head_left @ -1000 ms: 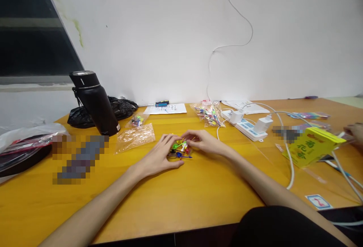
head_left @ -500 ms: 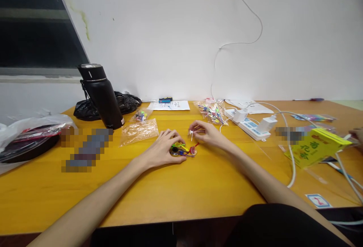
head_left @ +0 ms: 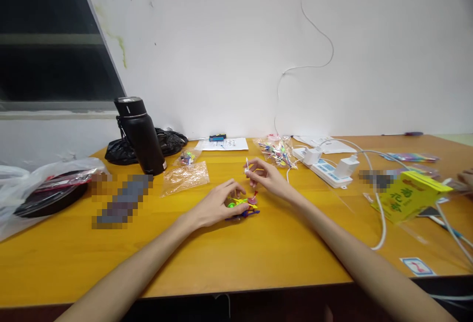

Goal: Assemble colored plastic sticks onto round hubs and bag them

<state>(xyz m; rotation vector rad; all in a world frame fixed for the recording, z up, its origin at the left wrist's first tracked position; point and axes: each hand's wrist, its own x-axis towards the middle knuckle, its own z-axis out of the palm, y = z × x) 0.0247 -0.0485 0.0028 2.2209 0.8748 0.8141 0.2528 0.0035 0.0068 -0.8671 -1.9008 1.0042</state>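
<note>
Centre frame, the left hand [head_left: 216, 207] is pinning colourful plastic pieces [head_left: 244, 206] steady while the right hand [head_left: 265, 178] is pinching, seemingly, a white peg [head_left: 247, 166] upright.

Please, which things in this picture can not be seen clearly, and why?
Head view.
Too small to identify: the thin white stick in the right hand.
Partly covered by the left hand: the small colourful plastic pieces.
Pixel-blurred: an object on the yellow wooden table.
Cut by the right edge: another person's hand.

Parts pile [head_left: 244, 207] on table [head_left: 221, 258] under left hand [head_left: 218, 206], pin [head_left: 247, 164] in right hand [head_left: 264, 176] behind it, flask [head_left: 142, 134] back left, power strip [head_left: 327, 170] back right, box [head_left: 410, 195] far right.
</note>
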